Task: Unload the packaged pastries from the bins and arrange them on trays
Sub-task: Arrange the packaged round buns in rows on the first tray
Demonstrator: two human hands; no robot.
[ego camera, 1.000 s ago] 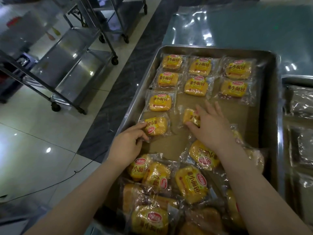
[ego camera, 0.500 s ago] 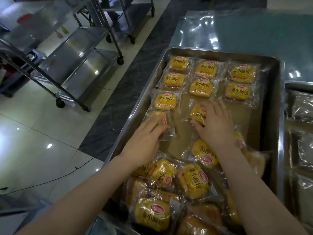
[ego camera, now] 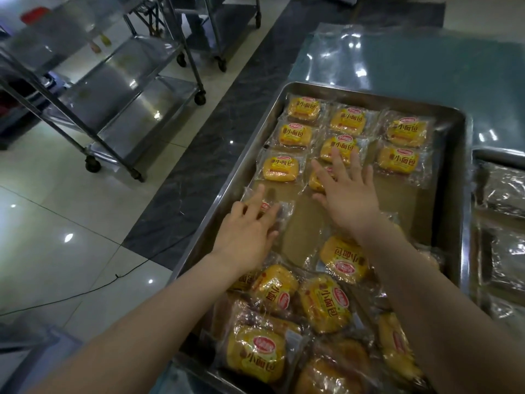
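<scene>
A steel tray [ego camera: 450,177] lined with brown paper holds yellow packaged pastries. Several lie in neat rows at the far end, among them one at the left [ego camera: 280,168]. A loose pile of pastries [ego camera: 324,302] fills the near end. My left hand [ego camera: 247,228] lies flat with straight fingers on a pastry [ego camera: 284,209] in the left column, mostly hiding it. My right hand [ego camera: 345,191] presses with spread fingers on another pastry [ego camera: 316,182] in the middle column, just below the second row.
A second tray [ego camera: 500,157] with clear-wrapped items sits to the right. The trays rest on a green table under clear plastic [ego camera: 412,61]. Wheeled steel racks [ego camera: 136,89] stand on the tiled floor to the left, with a cable [ego camera: 85,291] across it.
Both hands have slid their pastries away from me up the tray: the left one into the left column's fourth place, the right one into the middle column's third place. Fingers have flattened.
</scene>
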